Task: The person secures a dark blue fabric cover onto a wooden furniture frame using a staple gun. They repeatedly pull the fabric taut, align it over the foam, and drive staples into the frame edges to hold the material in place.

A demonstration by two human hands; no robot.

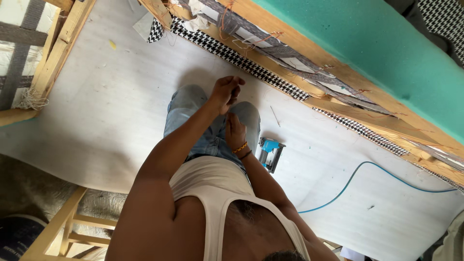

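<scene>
My left hand [226, 92] is raised over my knees in blue jeans [191, 108]. Its fingers are pinched together, and nothing shows between them. Just below it my right hand [234, 130], with coloured bands on the wrist, lies on the jeans between my knees; its fingertips reach up under the left hand. A blue pneumatic stapler [269, 152] lies on the white floor sheet [111, 111], right beside my right forearm, and neither hand touches it.
A thin blue hose [367, 166] curves over the sheet at right. A wooden furniture frame [338, 104] with green foam [362, 43], webbing and black-and-white houndstooth fabric [232, 55] runs diagonally across the top. Another wooden frame [55, 55] stands upper left. Wooden rails [63, 227] are lower left.
</scene>
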